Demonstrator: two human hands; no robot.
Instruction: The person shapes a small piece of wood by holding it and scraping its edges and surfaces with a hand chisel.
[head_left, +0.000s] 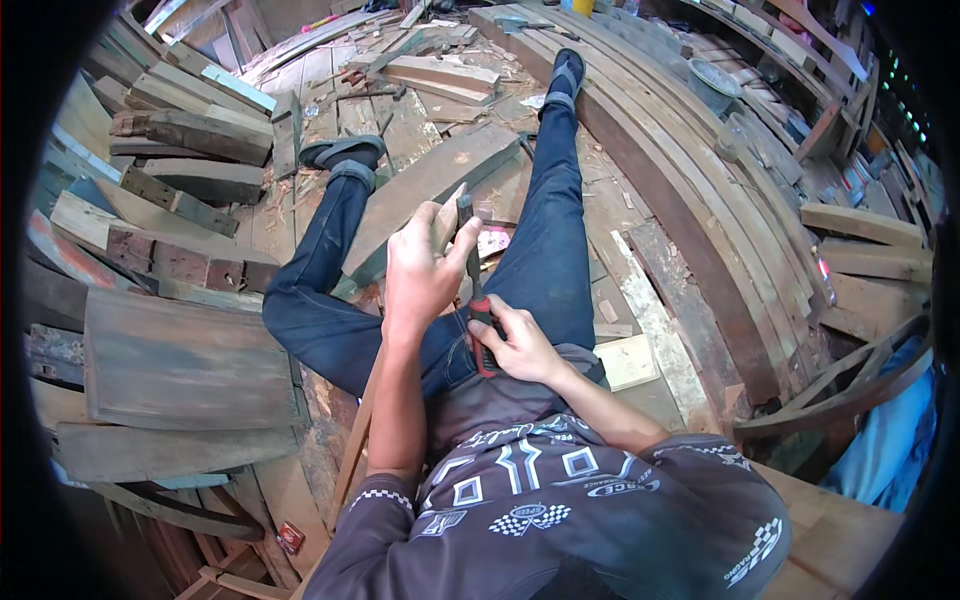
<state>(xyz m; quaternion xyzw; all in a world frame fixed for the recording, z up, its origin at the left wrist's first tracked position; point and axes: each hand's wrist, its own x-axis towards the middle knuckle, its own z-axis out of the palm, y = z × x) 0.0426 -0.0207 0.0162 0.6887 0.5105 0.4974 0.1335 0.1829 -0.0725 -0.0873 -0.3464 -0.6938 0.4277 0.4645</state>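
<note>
My left hand (425, 260) is closed round a narrow pale piece of wood (443, 225), held upright between my thighs, with its thumb and fingers at the dark metal upper part of a tool. My right hand (520, 350) grips the red-and-black handle (481, 318) of that tool at my lap, just below and right of my left hand. A long wooden stick (355, 450) slants down beside my left forearm. A thick wooden block (420, 180) lies between my legs behind the hands.
Stacked offcuts (190, 140) and broad boards (190, 350) crowd the left. Long planks (690, 200) run along the right, with a metal bowl (713, 75) beside them. Scraps and shavings (430, 95) cover the floor ahead. A curved wooden frame (840, 390) and blue cloth (890, 430) are at the right.
</note>
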